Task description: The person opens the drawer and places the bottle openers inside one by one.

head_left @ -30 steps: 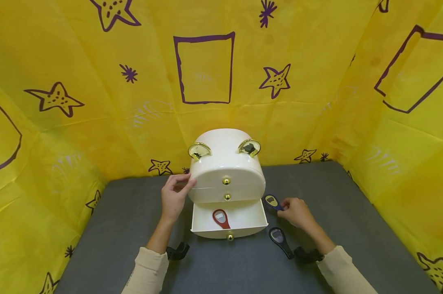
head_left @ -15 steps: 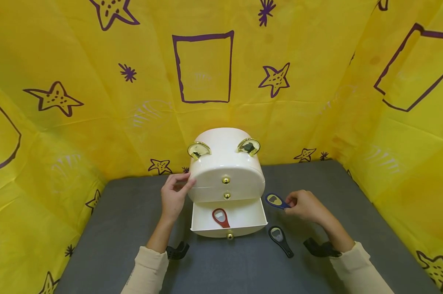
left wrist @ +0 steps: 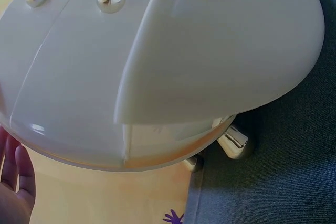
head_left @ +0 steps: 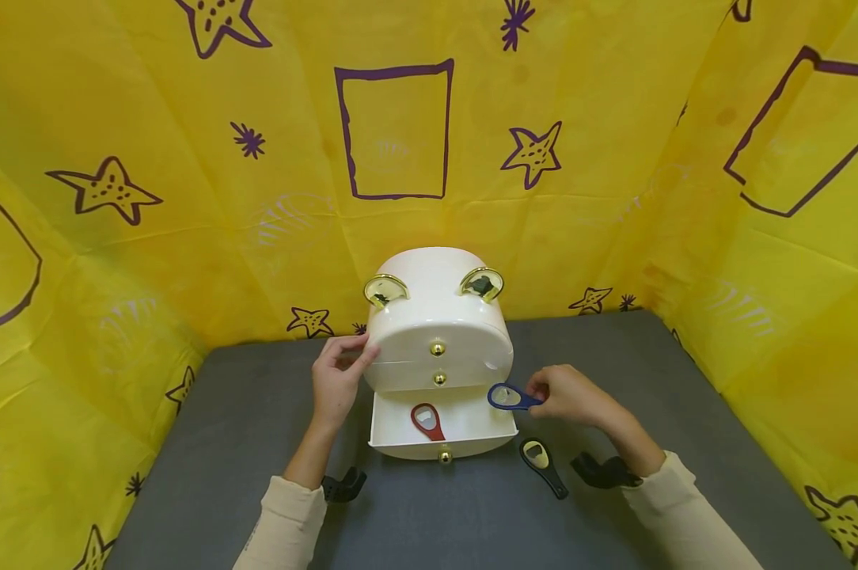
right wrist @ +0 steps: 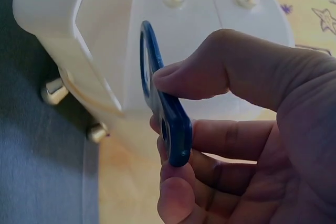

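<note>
In the head view my right hand (head_left: pixel 570 394) pinches a blue bottle opener (head_left: pixel 512 397) by its handle end, its head overlapping the right edge of the lowest drawer (head_left: pixel 393 419). Thumb and fingers on the blue frame show up close in the right wrist view. That drawer is pulled out from a white drawer box (head_left: pixel 436 309), and a red bottle opener (head_left: pixel 427 422) lies in it. My left hand (head_left: pixel 338 384) rests with fingertips and thumb on the box's left side. A black bottle opener (head_left: pixel 542 467) lies on the table, to the drawer's front right.
Two gold ear-shaped pieces (head_left: pixel 483 285) stand on top of the box, and its two upper drawers are closed, each with a gold knob (head_left: pixel 438 348). Short metallic feet (left wrist: pixel 233 142) hold the box above the dark grey table (head_left: pixel 272 412). Yellow patterned cloth (head_left: pixel 400 222) surrounds the table.
My right hand has lifted the blue bottle opener from beside the box, first drawing it slightly right, then left over the drawer's edge. The left hand stays put on the box.
</note>
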`<state>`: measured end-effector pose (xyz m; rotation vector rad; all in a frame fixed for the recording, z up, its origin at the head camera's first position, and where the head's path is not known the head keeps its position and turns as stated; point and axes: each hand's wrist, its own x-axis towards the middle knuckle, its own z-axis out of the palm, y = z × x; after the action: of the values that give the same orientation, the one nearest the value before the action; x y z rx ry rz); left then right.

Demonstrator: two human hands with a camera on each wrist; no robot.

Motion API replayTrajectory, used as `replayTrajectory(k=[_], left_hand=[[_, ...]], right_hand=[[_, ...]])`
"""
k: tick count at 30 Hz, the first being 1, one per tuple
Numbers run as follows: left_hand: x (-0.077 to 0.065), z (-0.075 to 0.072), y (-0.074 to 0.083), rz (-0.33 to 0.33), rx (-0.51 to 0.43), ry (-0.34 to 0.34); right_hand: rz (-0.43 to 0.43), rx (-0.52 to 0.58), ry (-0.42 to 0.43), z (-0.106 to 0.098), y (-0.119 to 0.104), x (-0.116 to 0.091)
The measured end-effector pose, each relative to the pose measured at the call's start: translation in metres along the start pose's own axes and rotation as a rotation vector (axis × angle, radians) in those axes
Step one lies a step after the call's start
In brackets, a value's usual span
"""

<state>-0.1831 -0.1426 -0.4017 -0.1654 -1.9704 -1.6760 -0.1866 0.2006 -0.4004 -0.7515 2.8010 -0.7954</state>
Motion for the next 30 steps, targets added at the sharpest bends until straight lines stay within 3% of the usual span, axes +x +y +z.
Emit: replayTrajectory(k=[7,14,20,30], left_hand=[[0.0,0.0,-0.001,0.004,0.006,-0.004],[0.0,-0.001,0.0,0.007,0.007,-0.004],[0.001,-0.001,0.0,-0.001,0.01,-0.006],[0.0,-0.001,0.0,0.0,0.011,-0.008]], right_hand=[[-0.065,-0.077,-0.02,0.012,-0.011,0.013],[-0.066,-0.107,-0.014,0.024,-0.016,0.018],[-0.124,-0.122,0.084,0.031,-0.019,0.017],[-0.05,-0.1,0.089,0.034,-0.014,0.015]])
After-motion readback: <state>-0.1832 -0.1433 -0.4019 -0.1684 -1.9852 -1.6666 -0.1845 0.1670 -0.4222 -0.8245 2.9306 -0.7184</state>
